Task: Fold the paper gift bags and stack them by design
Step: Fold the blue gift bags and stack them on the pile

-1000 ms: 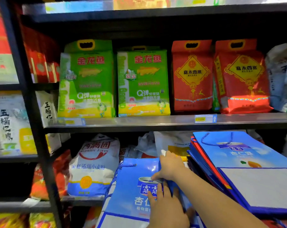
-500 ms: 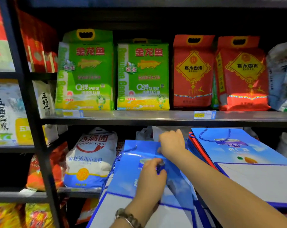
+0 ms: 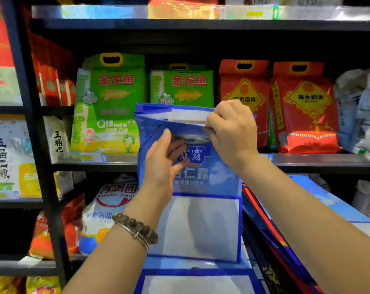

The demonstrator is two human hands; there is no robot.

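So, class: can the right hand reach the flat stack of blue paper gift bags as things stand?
Probably: nothing blocks the flat stack of blue paper gift bags under its forearm, but the right hand pinches the top edge of the upright blue paper bag and must release first.

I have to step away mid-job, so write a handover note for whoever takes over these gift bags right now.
Left hand: grips the front panel of the blue gift bag, which is held upright.
Right hand: pinches its top rim; the mouth is partly open.
Done: flat bags stacked at right, blue on top; another blue bag lies flat below.
Left: flatten this bag and add it to the blue pile.
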